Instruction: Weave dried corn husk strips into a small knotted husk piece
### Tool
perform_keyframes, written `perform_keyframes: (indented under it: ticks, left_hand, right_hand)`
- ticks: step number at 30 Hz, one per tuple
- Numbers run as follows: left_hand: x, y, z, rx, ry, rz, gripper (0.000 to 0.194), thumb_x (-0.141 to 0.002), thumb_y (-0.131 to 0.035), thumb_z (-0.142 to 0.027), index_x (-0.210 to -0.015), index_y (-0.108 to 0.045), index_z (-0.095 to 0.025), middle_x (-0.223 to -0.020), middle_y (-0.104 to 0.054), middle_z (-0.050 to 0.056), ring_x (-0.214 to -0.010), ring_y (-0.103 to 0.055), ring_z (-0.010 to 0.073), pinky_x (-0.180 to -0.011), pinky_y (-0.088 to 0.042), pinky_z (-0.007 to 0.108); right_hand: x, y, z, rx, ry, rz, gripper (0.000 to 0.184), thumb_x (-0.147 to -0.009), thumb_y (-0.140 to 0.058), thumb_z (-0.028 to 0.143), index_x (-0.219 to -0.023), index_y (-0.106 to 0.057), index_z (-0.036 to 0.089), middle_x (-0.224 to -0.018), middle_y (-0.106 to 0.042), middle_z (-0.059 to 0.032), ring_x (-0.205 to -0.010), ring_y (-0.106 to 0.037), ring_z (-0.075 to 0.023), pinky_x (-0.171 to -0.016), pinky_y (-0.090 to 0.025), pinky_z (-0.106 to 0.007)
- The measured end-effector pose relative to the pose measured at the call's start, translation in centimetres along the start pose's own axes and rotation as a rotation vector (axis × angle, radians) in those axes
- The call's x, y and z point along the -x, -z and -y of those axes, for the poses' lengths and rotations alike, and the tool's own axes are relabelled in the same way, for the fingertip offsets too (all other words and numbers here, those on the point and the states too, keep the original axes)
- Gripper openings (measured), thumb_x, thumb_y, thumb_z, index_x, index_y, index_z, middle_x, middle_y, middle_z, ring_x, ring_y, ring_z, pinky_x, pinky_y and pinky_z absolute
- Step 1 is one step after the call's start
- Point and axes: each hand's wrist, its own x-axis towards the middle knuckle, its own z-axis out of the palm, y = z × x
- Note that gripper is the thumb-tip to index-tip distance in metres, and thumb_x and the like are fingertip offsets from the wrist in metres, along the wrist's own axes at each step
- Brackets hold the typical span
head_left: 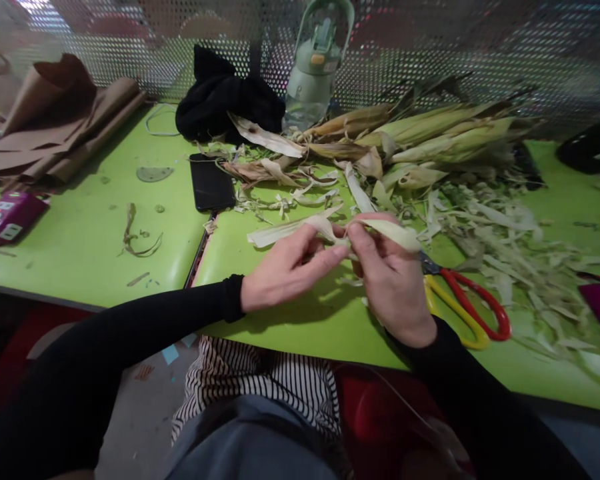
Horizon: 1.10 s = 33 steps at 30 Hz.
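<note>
Over the front of the green table, my left hand (295,263) and my right hand (393,280) meet with their fingertips almost touching. Both are closed on a pale corn husk (285,232). One wide end of it sticks out to the left above my left hand, and another pale strip of husk (393,233) curls out over my right thumb. Whether these are one piece I cannot tell, since fingers cover the middle. Scissors (463,300) with one red and one yellow handle lie just right of my right hand.
Husk-covered corn (440,137) is heaped at the back, with husk scraps (520,247) to the right. A green bottle (313,80), black cloth (225,100) and phone (211,182) stand or lie behind my hands. Brown paper (55,127), a protractor (154,173) and a purple box (13,217) lie left.
</note>
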Motion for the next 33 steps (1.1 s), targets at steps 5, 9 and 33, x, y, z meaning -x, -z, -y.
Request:
perform_keyframes:
  ticks: [5, 9, 33]
  left_hand:
    - [-0.4, 0.0, -0.8, 0.317, 0.13, -0.084, 0.023, -0.104, -0.044, -0.033, -0.097, -0.06, -0.017, -0.062, -0.035, -0.007, -0.051, -0.039, 0.0049, -0.048, -0.036, 0.016]
    - [-1.2, 0.4, -1.2, 0.341, 0.346, -0.065, 0.021, -0.105, -0.041, -0.026, -0.094, -0.056, -0.015, -0.068, -0.052, -0.004, -0.052, -0.056, 0.0043, -0.049, -0.043, 0.015]
    - [-0.4, 0.8, -1.2, 0.253, 0.162, -0.11, 0.032, -0.105, -0.04, -0.044, -0.108, -0.062, -0.021, -0.064, -0.031, -0.006, -0.051, -0.032, 0.0069, -0.047, -0.036, 0.018]
  right_hand:
    - [0.4, -0.2, -0.2, 0.043, 0.044, -0.102, 0.02, -0.097, -0.058, 0.045, -0.096, -0.062, 0.026, -0.073, -0.057, 0.0029, -0.055, -0.048, -0.0121, -0.05, -0.041, -0.028]
    - [-0.1, -0.1, -0.5, 0.119, 0.106, -0.03, 0.023, -0.101, -0.05, 0.042, -0.087, -0.057, 0.024, -0.067, -0.052, 0.0025, -0.057, -0.05, -0.0136, -0.055, -0.044, -0.03]
    - [1.6, -0.5, 0.0, -0.059, -0.16, -0.058, 0.027, -0.095, -0.059, 0.053, -0.096, -0.061, 0.027, -0.068, -0.049, 0.0022, -0.055, -0.046, -0.0132, -0.048, -0.039, -0.028]
